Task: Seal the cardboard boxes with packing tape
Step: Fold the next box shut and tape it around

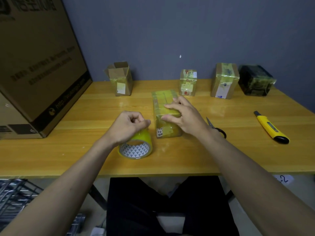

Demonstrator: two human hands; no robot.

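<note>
A taped cardboard box [166,106] is laid lengthwise at the centre of the frame on a yellow wooden table [196,155]; a white label is seen on its near end. The right hand [185,116] is rested on the box's top and near right edge, with fingers spread and nearly straight and the thumb laid against the near face. The left hand [128,127] is held just left of the box, its fingers curled with thumb and forefinger pinched together; whether a tape end is pinched cannot be told. A roll of yellowish packing tape [135,147] is lain directly beneath that hand, its patterned core turned toward the viewer.

Along the back edge are listed: an open-topped box [120,80] left of centre, a small taped box [188,82], a taller taped box [224,80], and a dark wrapped box [255,80] at upper right. A large cardboard carton [37,65] is stood at upper left. Scissors [216,127] are partly hidden behind the right wrist. A yellow utility knife [271,127] is placed at the right.
</note>
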